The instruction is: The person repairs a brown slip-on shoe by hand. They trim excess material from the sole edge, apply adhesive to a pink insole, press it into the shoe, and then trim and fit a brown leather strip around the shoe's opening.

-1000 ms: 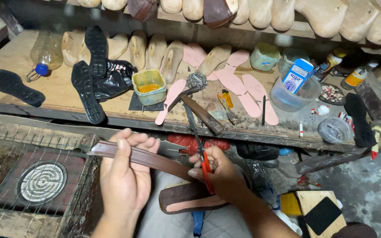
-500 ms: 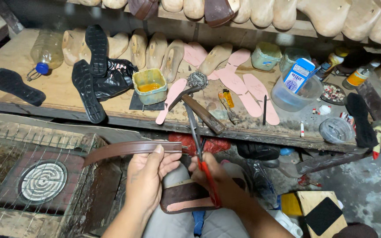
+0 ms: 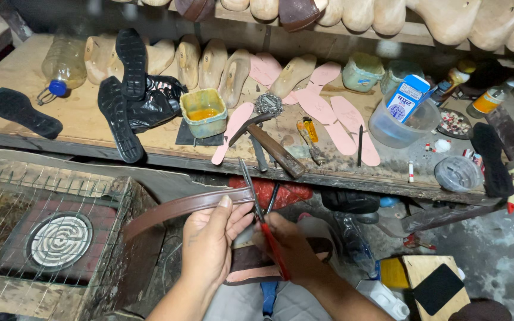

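Note:
My left hand [image 3: 212, 241] pinches a long brown leather strap [image 3: 174, 208] near its right end, and the strap arcs out to the left over the wire cage. My right hand [image 3: 290, 249] grips red-handled scissors [image 3: 263, 214], whose blades point up and meet the strap's end beside my left thumb. Under both hands, on my lap, lies a dark shoe piece with a pink insole [image 3: 251, 270].
A wooden workbench [image 3: 25, 128] ahead carries black soles [image 3: 117, 119], pink insoles [image 3: 334, 116], wooden lasts, a hammer [image 3: 269, 142], a yellow glue cup [image 3: 203, 113], a plastic bottle and tubs. A wire cage with a round heater [image 3: 60, 241] stands at left. Bottles and clutter lie at right.
The strap has slid leftward through my left hand, so that hand now holds its right end. The scissors have risen to that end.

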